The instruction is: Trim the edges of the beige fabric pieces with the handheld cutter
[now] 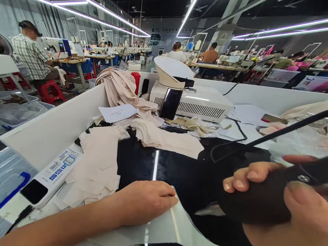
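Right now my left hand (146,201) lies flat, fingers together, pressing down on a clear plastic sheet (166,228) at about 6 o'clock on the surface (46,135). It holds nothing; it just rests there. My right hand (285,207) is at about 4 o'clock. It is curled tight around a piece of black cloth (254,204), with my thumb on top and my fingers wrapped over it. A black strap (326,169) with a small metal ring runs from that cloth out to 3 o'clock.

More black fabric (184,177) is spread in the middle of the surface, just past both hands. At 10 o'clock from my left hand is a pile of pale pink cut pieces (97,169). Beside them, near 9 o'clock, lies a white box with blue writing (52,175) and a dark little screen. At 12 o'clock sits a white machine (194,102) with a round white top. A heap of pink cloth (119,88) hangs over the wall behind it, with a slip of white paper (118,112) just below. Far off, other people sit at sewing tables.
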`<state>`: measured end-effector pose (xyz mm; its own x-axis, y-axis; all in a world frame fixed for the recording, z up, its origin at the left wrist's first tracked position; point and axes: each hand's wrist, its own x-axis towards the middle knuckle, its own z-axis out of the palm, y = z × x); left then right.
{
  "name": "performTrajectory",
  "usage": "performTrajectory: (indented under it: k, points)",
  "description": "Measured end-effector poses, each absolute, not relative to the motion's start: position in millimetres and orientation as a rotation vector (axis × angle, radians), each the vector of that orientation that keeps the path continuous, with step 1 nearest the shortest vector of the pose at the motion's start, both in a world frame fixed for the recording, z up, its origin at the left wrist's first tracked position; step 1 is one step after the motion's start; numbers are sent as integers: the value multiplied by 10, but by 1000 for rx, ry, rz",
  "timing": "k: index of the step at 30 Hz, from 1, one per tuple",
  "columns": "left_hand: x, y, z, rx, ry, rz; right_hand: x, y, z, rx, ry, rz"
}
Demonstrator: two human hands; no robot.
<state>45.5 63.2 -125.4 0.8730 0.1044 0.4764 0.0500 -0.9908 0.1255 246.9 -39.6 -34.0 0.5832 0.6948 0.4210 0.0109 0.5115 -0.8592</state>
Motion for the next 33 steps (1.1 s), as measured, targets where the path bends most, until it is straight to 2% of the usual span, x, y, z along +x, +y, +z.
performTrajectory:
  k: [8, 33]
  points:
    - [432, 613, -1219, 2909, 144, 716, 2243, 89, -320, -828, -825, 378]
    - [382, 618, -1191, 2866, 121, 640, 2191, 51, -400, -855, -836, 386]
